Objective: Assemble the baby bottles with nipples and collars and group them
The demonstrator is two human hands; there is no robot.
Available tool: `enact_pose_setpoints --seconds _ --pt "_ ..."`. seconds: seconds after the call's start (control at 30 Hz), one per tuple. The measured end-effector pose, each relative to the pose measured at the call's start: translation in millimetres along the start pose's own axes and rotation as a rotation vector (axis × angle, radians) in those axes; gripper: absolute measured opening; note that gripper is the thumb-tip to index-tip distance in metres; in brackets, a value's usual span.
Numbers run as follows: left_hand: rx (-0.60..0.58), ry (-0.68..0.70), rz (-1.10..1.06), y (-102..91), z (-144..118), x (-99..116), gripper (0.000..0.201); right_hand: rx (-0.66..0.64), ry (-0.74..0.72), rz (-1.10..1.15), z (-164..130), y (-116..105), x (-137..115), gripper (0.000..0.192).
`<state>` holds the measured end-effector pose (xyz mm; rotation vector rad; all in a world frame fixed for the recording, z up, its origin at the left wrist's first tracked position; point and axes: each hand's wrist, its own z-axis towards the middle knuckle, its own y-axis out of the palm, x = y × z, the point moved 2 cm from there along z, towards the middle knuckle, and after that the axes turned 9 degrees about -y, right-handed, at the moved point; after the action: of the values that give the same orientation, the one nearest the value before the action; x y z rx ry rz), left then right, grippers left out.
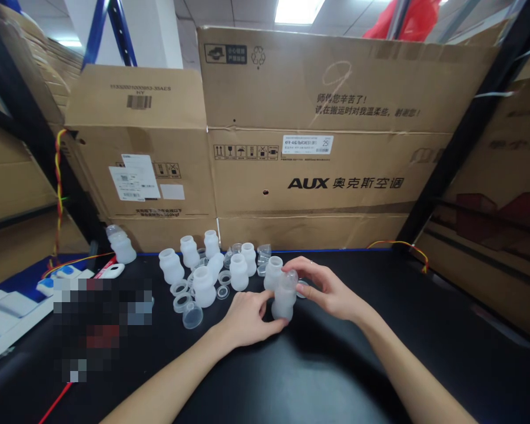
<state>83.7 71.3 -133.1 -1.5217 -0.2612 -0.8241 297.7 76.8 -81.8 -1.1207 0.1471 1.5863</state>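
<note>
While both hands close on one translucent plastic bottle (pixel 284 299) standing on the black tabletop (pixel 335 365), the left hand (pixel 246 318) pinches its base and the right hand (pixel 324 288) grips its capped top. Just left stand more bottles (pixel 203 287), loose rings (pixel 180 288) and a clear cap (pixel 192 315). Cardboard boxes (pixel 318 176) stand behind.
</note>
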Motion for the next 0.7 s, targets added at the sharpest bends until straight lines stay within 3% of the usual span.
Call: enact_pose_setpoints --seconds 0.1,0.2,0.3,0.37,0.5,0.7 --pt "0.14 0.038 -0.062 0.3 -1.9 -3.8 0.026 0.07 0.035 0.077 -1.3 -4.5 6.3 0.038" --pt "0.338 0.094 -0.257 -9.6 -5.9 -5.4 0.025 0.154 0.061 0.148 -2.4 -8.4 11.8 0.045" --pt "0.497 0.088 -0.485 -24.4 -9.4 -5.3 0.031 0.132 0.091 0.191 -1.8 -2.4 15.4 0.05" --pt "0.495 0.027 -0.642 -30.6 -9.5 -6.2 0.039 0.126 0.079 0.181 -0.5 7.0 16.9 0.046" --pt "0.347 -0.108 -0.882 -31.1 -5.4 -11.1 0.052 0.201 -0.018 0.051 -0.1 24.0 20.1 0.036" --pt "0.268 -0.266 -1.082 -25.4 2.0 -18.6 0.061 0.197 -0.098 -0.085 -3.1 27.8 20.5 0.034"
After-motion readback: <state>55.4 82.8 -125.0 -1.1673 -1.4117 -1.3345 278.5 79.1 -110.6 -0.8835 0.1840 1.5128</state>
